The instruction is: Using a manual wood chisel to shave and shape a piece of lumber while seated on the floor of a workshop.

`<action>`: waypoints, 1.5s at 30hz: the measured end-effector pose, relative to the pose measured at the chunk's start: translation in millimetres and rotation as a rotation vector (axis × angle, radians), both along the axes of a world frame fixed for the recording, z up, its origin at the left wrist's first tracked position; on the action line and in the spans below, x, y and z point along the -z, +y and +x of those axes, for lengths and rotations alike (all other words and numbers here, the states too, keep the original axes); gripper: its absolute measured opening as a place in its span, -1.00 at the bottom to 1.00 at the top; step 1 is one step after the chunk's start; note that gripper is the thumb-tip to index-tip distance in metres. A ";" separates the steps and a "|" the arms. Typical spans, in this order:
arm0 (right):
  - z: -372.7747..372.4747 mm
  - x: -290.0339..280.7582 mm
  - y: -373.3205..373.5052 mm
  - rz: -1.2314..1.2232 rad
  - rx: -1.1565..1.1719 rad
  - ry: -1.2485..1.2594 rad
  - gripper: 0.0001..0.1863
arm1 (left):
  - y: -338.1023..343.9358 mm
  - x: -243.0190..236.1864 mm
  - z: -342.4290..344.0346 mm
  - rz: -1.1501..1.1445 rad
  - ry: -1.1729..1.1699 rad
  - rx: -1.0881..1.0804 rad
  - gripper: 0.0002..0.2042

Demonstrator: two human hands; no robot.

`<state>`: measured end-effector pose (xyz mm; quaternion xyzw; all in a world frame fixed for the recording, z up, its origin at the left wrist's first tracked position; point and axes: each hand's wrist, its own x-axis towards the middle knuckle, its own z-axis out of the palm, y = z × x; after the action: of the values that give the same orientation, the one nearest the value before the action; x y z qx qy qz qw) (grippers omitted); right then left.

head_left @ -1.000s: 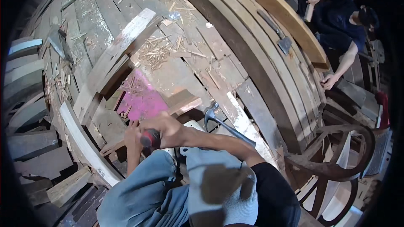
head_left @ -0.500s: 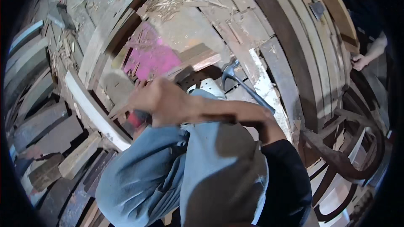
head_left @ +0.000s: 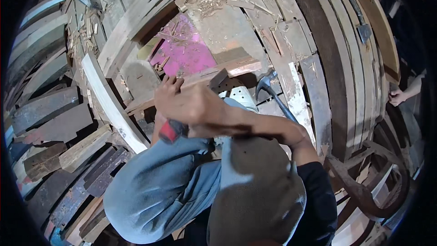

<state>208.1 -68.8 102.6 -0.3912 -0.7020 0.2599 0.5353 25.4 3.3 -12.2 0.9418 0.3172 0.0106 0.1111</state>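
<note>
Beside the wooden strip [head_left: 243, 66], holds a red-and-black handle [head_left: 169, 130] in right hand [head_left: 195, 105]; cannot tell the hold of left hand [head_left: 166, 89].

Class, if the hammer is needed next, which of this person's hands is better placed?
Probably the right hand: the hammer lies just beyond its forearm. The left hand is farther off, partly hidden, though the right grips a red-and-black handle.

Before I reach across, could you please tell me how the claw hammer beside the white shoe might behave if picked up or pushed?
The claw hammer would probably feel head-heavy, since its head looks metallic and its handle slim. It should stay stiff, as the handle appears straight. Pushed, it may pivot rather than roll, given its projecting claw.
</note>
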 end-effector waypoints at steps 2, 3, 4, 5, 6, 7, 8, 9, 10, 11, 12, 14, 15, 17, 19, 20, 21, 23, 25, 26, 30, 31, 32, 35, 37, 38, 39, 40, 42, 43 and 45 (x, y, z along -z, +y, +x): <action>-1.3 7.5 7.2 -0.033 0.068 0.009 -0.72 | -5.0 -7.8 -7.5 0.005 -0.006 -0.035 -0.64; 1.2 8.6 8.4 -0.040 0.072 0.000 -0.72 | -2.1 -18.8 -0.4 -0.035 0.016 -0.016 -0.62; 4.5 8.7 9.2 -0.061 0.066 -0.018 -0.74 | -3.7 -14.1 3.0 -0.042 0.008 -0.011 -0.62; 3.7 8.7 11.5 -0.077 0.053 -0.028 -0.75 | -4.1 -11.9 1.7 -0.032 -0.083 -0.028 -0.63; 3.0 7.6 14.1 -0.035 0.104 -0.053 -0.76 | -4.1 -11.0 0.8 -0.020 -0.173 -0.044 -0.64; 1.7 4.9 13.2 -0.036 0.102 -0.052 -0.76 | -3.5 -10.1 0.0 -0.021 -0.172 -0.046 -0.64; -0.3 1.1 9.8 0.015 0.049 -0.100 -0.77 | -3.0 -9.0 -0.4 -0.047 -0.065 -0.066 -0.65; -2.8 -4.6 6.7 0.065 -0.005 -0.148 -0.78 | -3.1 -8.9 -0.1 -0.073 0.043 -0.085 -0.67; -3.6 -20.0 6.8 0.082 -0.106 0.011 -0.80 | -10.1 -24.7 12.6 -0.054 -0.029 -0.102 -0.71; -4.3 -33.3 7.9 0.034 -0.162 0.061 -0.79 | -11.6 -24.2 12.6 -0.053 -0.031 -0.100 -0.71; -8.2 -22.6 7.2 0.031 -0.138 -0.069 -0.77 | -12.8 -21.3 12.2 0.019 -0.089 -0.088 -0.72; -18.9 5.4 10.9 -0.008 -0.060 -0.140 -0.72 | -18.9 48.7 -27.9 -0.497 -0.667 -0.412 -0.71; -13.7 19.3 11.9 -0.072 0.036 -0.102 -0.70 | -7.3 22.7 -17.3 0.096 -0.137 -0.001 -0.69; -15.3 28.6 10.2 -0.117 0.023 -0.208 -0.65 | -2.9 -9.0 -3.0 -0.030 0.060 -0.017 -0.68; -21.5 25.0 9.3 -0.131 0.089 -0.280 -0.74 | -6.5 -6.0 -1.3 -0.004 0.008 -0.040 -0.68; -23.0 21.6 8.8 -0.128 0.087 -0.277 -0.74 | -7.1 -4.0 -3.7 0.022 -0.042 -0.060 -0.67; -21.7 17.1 7.2 -0.089 0.058 -0.264 -0.70 | -10.0 1.2 -7.5 0.025 -0.039 -0.062 -0.67; -11.1 1.8 2.3 -0.026 0.015 -0.253 -0.61 | -16.4 -4.6 8.3 0.198 -0.207 -0.037 -0.67; -13.2 -8.4 0.9 -0.074 -0.054 -0.281 -0.60 | -9.5 -4.2 2.0 -0.041 -0.125 -0.045 -0.65; -14.5 -6.0 3.8 -0.007 -0.029 -0.288 -0.60 | -7.3 7.2 -10.2 -0.028 -0.108 -0.033 -0.66; -17.7 22.4 10.4 -0.129 0.043 -0.200 -0.80 | -5.3 2.2 -4.5 0.004 -0.164 -0.061 -0.69; -17.7 23.9 11.3 -0.181 0.059 -0.235 -0.81 | -3.6 -2.0 -1.2 -0.053 -0.218 -0.067 -0.70; -20.6 24.4 15.2 -0.146 0.077 -0.231 -0.81 | -2.4 -6.2 2.3 -0.085 -0.331 -0.096 -0.72; -22.6 16.5 11.2 -0.020 0.103 -0.169 -0.72 | -0.6 13.2 -10.0 0.100 -0.110 0.052 -0.74; -19.8 -2.4 4.1 0.040 0.134 -0.180 -0.75 | -2.5 -7.8 7.4 0.007 -0.091 0.043 -0.73; -20.8 -10.2 1.3 -0.015 0.019 -0.303 -0.73 | -3.7 -14.7 10.5 -0.059 -0.013 -0.033 -0.72; -21.1 -13.6 -0.3 -0.071 -0.096 -0.425 -0.72 | -5.1 -17.9 11.5 -0.126 0.065 -0.108 -0.72; -21.5 -2.0 4.1 0.032 0.016 -0.421 -0.68 | -9.4 -2.9 1.7 0.053 -0.150 -0.039 -0.72; -24.5 20.5 7.1 -0.036 0.069 -0.330 -0.66 | -3.2 7.0 -7.3 0.021 -0.082 -0.017 -0.71; -26.5 29.8 7.3 -0.112 0.128 -0.246 -0.65 | -0.5 10.6 -9.6 -0.017 -0.023 0.014 -0.71; -25.3 28.5 6.3 -0.115 0.127 -0.278 -0.63 | -5.5 15.2 -10.1 -0.007 -0.030 -0.024 -0.70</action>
<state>182.8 -62.5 74.1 -0.4969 -0.7272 0.2085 0.4252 15.3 -2.2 -27.3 0.9372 0.3268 0.0246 0.1191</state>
